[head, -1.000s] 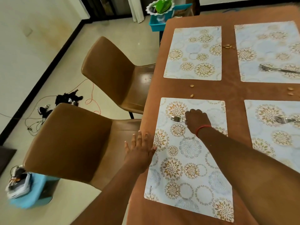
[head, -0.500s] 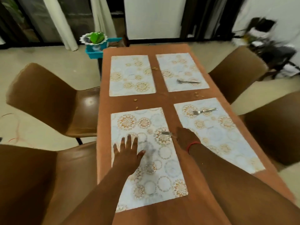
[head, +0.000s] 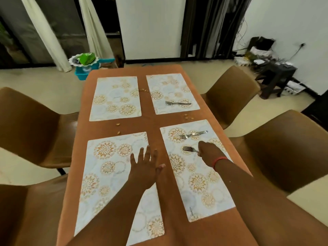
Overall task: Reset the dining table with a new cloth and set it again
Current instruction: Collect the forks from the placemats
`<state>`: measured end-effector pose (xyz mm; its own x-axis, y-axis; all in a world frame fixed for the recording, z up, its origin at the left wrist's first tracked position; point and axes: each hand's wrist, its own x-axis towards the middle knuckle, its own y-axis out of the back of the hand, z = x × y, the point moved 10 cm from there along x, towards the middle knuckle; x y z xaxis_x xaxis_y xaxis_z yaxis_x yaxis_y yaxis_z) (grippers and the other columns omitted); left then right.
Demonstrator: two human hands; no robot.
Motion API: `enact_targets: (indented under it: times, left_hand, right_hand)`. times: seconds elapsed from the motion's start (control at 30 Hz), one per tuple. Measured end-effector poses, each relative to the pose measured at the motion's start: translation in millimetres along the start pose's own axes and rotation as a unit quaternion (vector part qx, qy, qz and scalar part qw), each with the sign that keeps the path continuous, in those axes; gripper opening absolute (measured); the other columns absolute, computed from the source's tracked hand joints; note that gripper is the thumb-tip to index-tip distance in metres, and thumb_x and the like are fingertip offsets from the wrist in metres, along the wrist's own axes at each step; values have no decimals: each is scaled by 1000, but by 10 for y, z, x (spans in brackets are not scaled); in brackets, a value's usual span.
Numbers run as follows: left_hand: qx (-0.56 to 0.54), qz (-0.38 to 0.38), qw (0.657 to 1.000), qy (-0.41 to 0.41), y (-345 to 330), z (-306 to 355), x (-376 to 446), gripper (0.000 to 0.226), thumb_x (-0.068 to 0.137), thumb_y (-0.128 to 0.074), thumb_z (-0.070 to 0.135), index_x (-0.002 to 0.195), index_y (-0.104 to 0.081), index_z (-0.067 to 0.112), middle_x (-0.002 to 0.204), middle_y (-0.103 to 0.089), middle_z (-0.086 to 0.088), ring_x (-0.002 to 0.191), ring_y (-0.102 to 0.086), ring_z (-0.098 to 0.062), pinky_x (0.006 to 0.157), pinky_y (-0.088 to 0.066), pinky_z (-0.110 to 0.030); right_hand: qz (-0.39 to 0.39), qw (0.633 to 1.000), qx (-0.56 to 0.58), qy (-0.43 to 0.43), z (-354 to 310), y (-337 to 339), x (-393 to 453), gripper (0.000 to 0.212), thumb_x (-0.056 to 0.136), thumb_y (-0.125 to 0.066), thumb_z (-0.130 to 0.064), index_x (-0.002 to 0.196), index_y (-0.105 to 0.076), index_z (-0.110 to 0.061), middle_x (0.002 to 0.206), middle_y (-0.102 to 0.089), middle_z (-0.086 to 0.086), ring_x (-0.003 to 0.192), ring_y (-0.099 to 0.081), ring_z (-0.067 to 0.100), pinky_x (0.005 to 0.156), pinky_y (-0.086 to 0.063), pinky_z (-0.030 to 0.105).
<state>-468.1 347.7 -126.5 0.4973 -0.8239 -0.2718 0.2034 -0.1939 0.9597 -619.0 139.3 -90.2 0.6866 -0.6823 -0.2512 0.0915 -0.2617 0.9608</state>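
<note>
Dining surface [head: 154, 125] first: long, under a rust-brown cloth [head: 152, 121], brown chairs [head: 30, 121] down both sides. Four patterned placemats lie on it in two rows, none touching.

I read this as the clearing stage; the old cloth is on and nothing is off the surface yet.

Left hand [head: 143, 167] is flat, fingers spread, gripping nothing, over the inner edge of the near left placemat [head: 106, 166]. If it leans while that mat gets pulled, the mat buckles or drags the cloth.

Right hand [head: 207, 150] is over the near right placemat [head: 197, 174], fingers closed on the handle of a fork [head: 189, 149], tines pointing left. A second fork [head: 192, 134] lies just beyond; scooping both one-handed risks a drop to the floor.

A third fork [head: 177, 103] sits on the far right placemat [head: 173, 94]. Far left placemat [head: 115, 98] is bare.

Smallest: loose nut-like bits [head: 118, 124] scattered on the cloth between the mats. Lifting the cloth unfolded will, I judge, tip them onto chairs and floor.
</note>
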Motion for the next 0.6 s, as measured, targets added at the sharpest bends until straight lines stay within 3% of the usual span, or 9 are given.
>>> enact_targets:
  times: [0.07,0.17,0.27,0.33,0.4,0.5,0.53,0.6]
  left_hand:
    - [11,0,1000,23,-51,172,96,86,89,6,70,158,-19,24,165,-12,-9,151,-14,-37,116,-6,-63]
    - [-5,-23,998,66,-162,368,213,93,89,11,72,154,-32,23,162,-25,-11,147,-26,-39,113,-19,-67]
    - [-15,-51,994,93,-326,461,270,97,76,23,74,158,-3,29,167,2,-5,153,1,-33,118,0,-60]
    - [-15,-62,991,120,-379,445,179,96,75,22,74,158,4,30,166,8,-3,153,7,-31,118,3,-59]
    - [-8,-66,987,145,-438,332,37,91,83,15,72,159,-9,28,166,-5,-6,153,-5,-33,117,-7,-63]
    - [11,-77,977,197,-547,128,-129,80,98,-7,67,146,-49,19,153,-42,-13,138,-44,-39,102,-37,-70]
    - [11,-81,975,206,-586,82,-167,81,97,-6,68,147,-47,20,155,-38,-13,139,-42,-39,103,-34,-70]
    - [-1,-85,972,221,-648,61,-223,91,87,9,75,158,-18,25,164,-5,-6,151,-14,-34,115,-8,-64]
  right_hand:
    - [-8,999,25,26,161,-25,253,12,97,-52,-14,93,-42,-16,102,-63,15,82,-52,26,69,-41,34]
    - [-29,997,34,63,383,-114,719,4,96,-51,-10,97,-54,-13,107,-65,12,95,-60,28,80,-48,36]
    - [-39,994,23,102,518,-187,1130,17,95,-51,-6,109,-58,-10,113,-63,11,102,-61,29,84,-48,35]
    - [-47,989,3,140,544,-275,1381,23,95,-54,-12,118,-57,-11,117,-62,12,104,-61,30,87,-50,37]
    - [-49,985,-22,162,570,-333,1569,29,94,-55,-16,123,-54,-14,120,-61,13,106,-60,31,89,-50,39]
    - [-54,978,-57,193,606,-416,1821,40,95,-53,-15,134,-49,-15,126,-58,13,114,-57,33,92,-49,40]
    - [-56,975,-71,203,604,-449,1877,40,94,-52,-15,134,-49,-16,126,-58,13,114,-56,32,92,-48,39]
    - [-51,970,-93,218,592,-504,1964,32,93,-52,-14,126,-53,-16,121,-59,12,109,-56,30,87,-49,39]
